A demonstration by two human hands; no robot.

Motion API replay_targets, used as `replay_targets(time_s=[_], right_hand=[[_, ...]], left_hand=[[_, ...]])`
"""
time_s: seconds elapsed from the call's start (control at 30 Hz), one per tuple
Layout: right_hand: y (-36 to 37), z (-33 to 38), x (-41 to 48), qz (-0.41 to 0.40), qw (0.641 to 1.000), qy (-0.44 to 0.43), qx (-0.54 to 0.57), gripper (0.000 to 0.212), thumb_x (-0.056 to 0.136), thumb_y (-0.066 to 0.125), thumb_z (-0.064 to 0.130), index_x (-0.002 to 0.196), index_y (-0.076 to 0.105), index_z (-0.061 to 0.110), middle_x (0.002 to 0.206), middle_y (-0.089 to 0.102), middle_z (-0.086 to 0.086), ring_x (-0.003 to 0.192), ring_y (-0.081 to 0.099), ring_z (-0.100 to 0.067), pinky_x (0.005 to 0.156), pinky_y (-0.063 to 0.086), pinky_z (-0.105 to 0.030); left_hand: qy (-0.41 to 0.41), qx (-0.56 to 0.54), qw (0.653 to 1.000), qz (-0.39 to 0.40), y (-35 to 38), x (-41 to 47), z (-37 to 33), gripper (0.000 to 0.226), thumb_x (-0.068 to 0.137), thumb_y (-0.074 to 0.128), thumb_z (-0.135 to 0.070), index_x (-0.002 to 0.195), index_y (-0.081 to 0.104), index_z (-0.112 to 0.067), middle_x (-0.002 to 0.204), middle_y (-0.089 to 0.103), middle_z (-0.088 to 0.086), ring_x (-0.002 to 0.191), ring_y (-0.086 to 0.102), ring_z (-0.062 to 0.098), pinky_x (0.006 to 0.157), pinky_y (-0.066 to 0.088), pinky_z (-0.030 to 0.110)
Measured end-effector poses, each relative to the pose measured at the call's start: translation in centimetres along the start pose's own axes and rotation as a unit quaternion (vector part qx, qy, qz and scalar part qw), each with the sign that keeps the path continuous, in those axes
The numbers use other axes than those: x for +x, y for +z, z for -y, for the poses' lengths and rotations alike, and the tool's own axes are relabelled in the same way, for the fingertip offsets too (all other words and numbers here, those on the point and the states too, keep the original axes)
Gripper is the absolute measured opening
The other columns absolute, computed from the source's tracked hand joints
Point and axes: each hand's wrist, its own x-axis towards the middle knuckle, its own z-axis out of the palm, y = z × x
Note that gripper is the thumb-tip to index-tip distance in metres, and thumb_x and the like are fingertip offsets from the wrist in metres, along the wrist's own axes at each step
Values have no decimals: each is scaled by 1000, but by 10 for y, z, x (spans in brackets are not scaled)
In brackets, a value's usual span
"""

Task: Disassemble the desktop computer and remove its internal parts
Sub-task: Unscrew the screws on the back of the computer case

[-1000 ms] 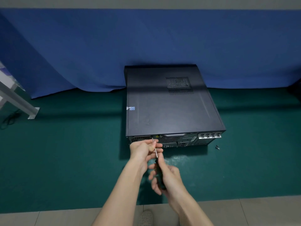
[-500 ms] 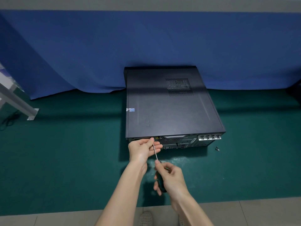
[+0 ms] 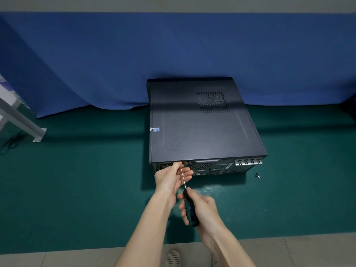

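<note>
A black desktop computer case (image 3: 202, 128) lies flat on the green mat, its rear panel facing me and its side cover closed. My right hand (image 3: 200, 207) grips the dark handle of a screwdriver (image 3: 189, 205), whose thin metal shaft runs up to the rear panel's top edge near the left. My left hand (image 3: 171, 178) is at that rear panel, with thumb and fingers pinching the shaft near its tip. The tip itself and any screw under it are hidden by my fingers.
A small loose screw (image 3: 257, 175) lies on the green mat (image 3: 77, 189) right of the case. A blue cloth (image 3: 115, 64) hangs behind. A grey metal leg (image 3: 28, 126) and a cable stand at far left. Tiled floor and my shoe (image 3: 173, 258) are nearest me.
My right hand has turned on the screwdriver handle and shifted slightly. The left hand stays at the shaft near the rear panel. The case has not moved.
</note>
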Motion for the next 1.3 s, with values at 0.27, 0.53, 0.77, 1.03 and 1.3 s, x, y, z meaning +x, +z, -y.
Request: replay_targets(time_s=[0.27, 0.53, 0.77, 1.03, 1.3], right_hand=[[-4, 5, 2, 21, 999, 22, 28, 36, 97, 53, 26, 96, 61, -9, 60, 57, -12, 45, 47, -18, 38, 33, -24], [-3, 4, 0, 48, 998, 24, -16, 32, 94, 58, 32, 98, 53, 1, 60, 55, -12, 39, 44, -18, 33, 27, -20], [-5, 1, 0, 46, 997, 9, -57, 27, 94, 59, 29, 93, 51, 4, 60, 57, -14, 38, 47, -20, 33, 26, -19], [-8, 0, -3, 68, 997, 25, 12, 30, 95, 56, 30, 89, 54, 1, 59, 53, -12, 40, 45, -19, 33, 25, -19], [-11, 1, -4, 60, 997, 27, 31, 30, 97, 53, 24, 96, 58, -6, 60, 53, -10, 42, 45, -18, 33, 27, -21]], left_hand=[[-20, -30, 999, 2, 5, 0, -3, 15, 89, 51, -1, 80, 61, 6, 61, 66, 13, 53, 66, 19, 51, 56, 24], [12, 14, 1000, -18, 4, 1, -3, 13, 87, 57, 1, 76, 61, 7, 67, 66, 17, 56, 68, 21, 54, 57, 24], [-43, -63, 997, 15, 4, 3, -4, 17, 91, 49, -3, 79, 58, 4, 58, 66, 11, 51, 66, 17, 49, 55, 23], [12, 19, 1000, -9, 5, 2, -2, 16, 89, 53, -1, 77, 62, 6, 63, 65, 14, 50, 65, 17, 50, 54, 22], [7, 11, 1000, -3, 5, 0, 1, 16, 89, 53, -3, 79, 62, 5, 61, 66, 13, 50, 64, 18, 51, 55, 23]])
